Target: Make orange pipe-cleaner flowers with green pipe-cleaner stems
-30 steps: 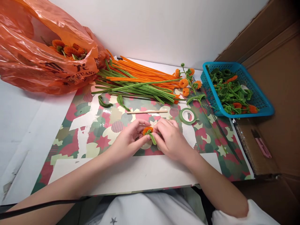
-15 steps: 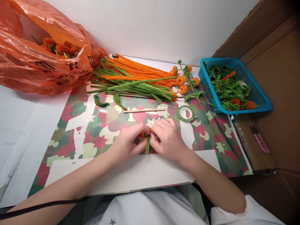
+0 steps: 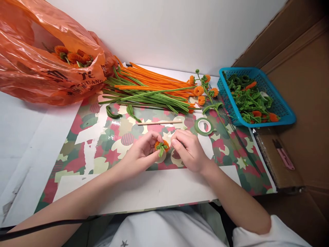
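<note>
Left hand: the left hand (image 3: pixel 140 155) pinches a small pipe-cleaner flower (image 3: pixel 161 146) between thumb and fingertips.
Right hand: the right hand (image 3: pixel 189 151) is loosely curled, holding nothing, fingertips just beside the flower.
Flower: a fuzzy orange ball with a green stem twisted across it.
Beyond the hands: a wooden stick (image 3: pixel 159 122), a green tape roll (image 3: pixel 205 126), then the pipe cleaners (image 3: pixel 151 91) on the counter (image 3: pixel 23 137).

Head cam only (single view), looks fwd and down, close over patterned mat (image 3: pixel 102 137).
</note>
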